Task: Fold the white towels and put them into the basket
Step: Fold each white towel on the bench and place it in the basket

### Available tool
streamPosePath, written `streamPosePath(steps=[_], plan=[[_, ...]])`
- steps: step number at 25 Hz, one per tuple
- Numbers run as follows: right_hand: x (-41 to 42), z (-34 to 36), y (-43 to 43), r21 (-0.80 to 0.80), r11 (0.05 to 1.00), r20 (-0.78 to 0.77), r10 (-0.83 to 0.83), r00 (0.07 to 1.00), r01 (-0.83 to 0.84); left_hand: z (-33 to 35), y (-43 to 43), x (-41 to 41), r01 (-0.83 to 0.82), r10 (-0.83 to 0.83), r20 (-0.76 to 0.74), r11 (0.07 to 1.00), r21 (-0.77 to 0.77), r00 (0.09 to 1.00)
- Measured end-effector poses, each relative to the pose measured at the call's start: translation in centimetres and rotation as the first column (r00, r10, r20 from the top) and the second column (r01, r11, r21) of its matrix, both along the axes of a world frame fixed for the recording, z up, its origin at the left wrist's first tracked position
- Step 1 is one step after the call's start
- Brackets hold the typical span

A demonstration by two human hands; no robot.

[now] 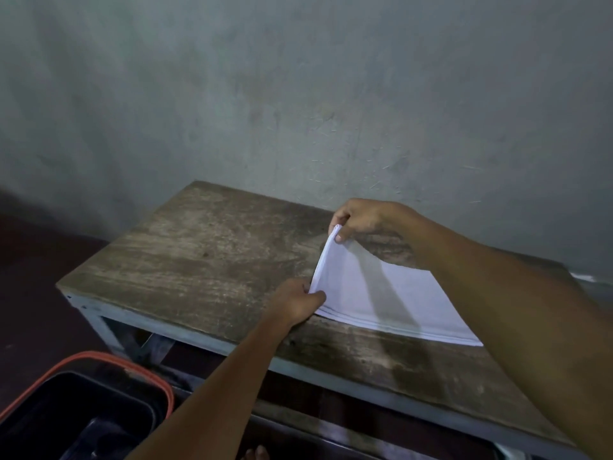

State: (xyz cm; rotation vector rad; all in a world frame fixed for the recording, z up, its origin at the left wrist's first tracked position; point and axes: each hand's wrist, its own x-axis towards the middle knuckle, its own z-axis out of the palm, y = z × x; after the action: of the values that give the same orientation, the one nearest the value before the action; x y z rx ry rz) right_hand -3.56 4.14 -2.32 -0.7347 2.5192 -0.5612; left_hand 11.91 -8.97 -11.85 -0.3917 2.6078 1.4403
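Note:
A white towel (391, 300), folded into layers, lies on the right half of a worn wooden table (205, 257). My left hand (295, 300) pinches its near left corner at the table surface. My right hand (361, 219) pinches the far left corner and holds it lifted above the table, so the towel's left edge slopes upward. My right forearm crosses over the towel's right end and hides it. A dark basket with an orange rim (109, 363) sits on the floor at the lower left, below the table's front edge.
A grey plaster wall (298, 94) stands right behind the table. The table's grey metal frame (232, 346) runs along the front edge. Dark floor lies to the left. My toes (257, 454) show at the bottom edge.

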Motion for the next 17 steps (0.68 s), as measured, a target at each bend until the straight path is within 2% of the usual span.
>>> streamPosePath(steps=[4,8,11,13,17], plan=[[0.9,0.1,2.9,-0.132,0.987,0.021,-0.094,0.995,0.096,2.2,0.3,0.6,-0.117,0.122,-0.181,0.992,0.036,0.976],[1.9,-0.5,5.2,-0.374,0.893,0.135,-0.213,0.968,0.249,4.2,0.3,1.4,-0.207,0.225,-0.397,0.974,0.087,0.89],[2.4,-0.8,6.7,-0.462,0.79,0.265,-0.311,0.913,0.403,4.1,1.9,1.8,-0.127,0.132,-0.526,0.991,0.046,0.84],[2.9,-0.9,8.4,-0.452,0.723,0.357,-0.39,0.849,0.522,3.6,4.1,1.8,-0.042,0.024,-0.576,0.999,-0.018,0.817],[3.2,-2.1,11.9,-0.422,0.711,0.275,-0.492,0.826,0.563,3.0,9.3,1.5,-0.014,-0.172,-0.726,0.97,-0.242,0.666]])
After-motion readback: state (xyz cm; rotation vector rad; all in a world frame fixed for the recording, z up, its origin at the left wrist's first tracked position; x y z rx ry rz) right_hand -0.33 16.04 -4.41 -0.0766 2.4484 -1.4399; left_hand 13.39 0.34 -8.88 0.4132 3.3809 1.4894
